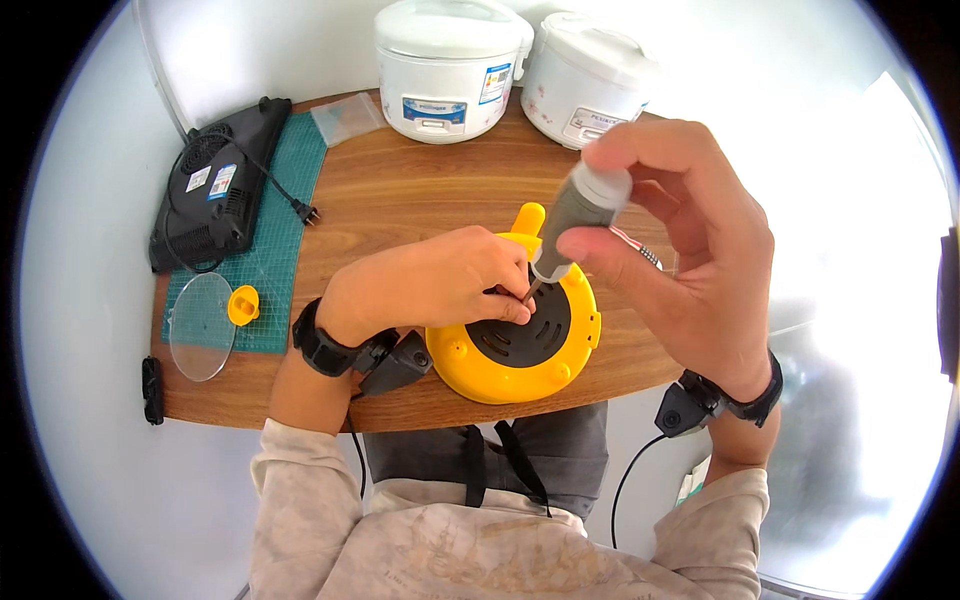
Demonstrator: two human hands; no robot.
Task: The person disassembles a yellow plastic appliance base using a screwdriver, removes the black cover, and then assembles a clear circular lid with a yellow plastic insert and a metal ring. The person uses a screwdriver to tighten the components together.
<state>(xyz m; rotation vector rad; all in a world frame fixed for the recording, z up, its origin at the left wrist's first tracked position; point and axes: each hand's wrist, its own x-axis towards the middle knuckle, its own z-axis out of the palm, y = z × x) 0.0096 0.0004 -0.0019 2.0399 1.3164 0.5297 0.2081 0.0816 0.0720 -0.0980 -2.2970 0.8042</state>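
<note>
The left hand (460, 270) is hiding the ten o'clock part of the yellow appliance (480, 378), and its fingers are covering the tip of the screwdriver (572, 222), whose handle is looking blurred. At the appliance's two o'clock, the right hand (705, 240) is partly hiding a striped item (641, 250), leaving its kind unclear. The upper edge is cropping the twelve o'clock cooker (450, 78); the rim is clipping a dark object (949, 305) at three o'clock
</note>
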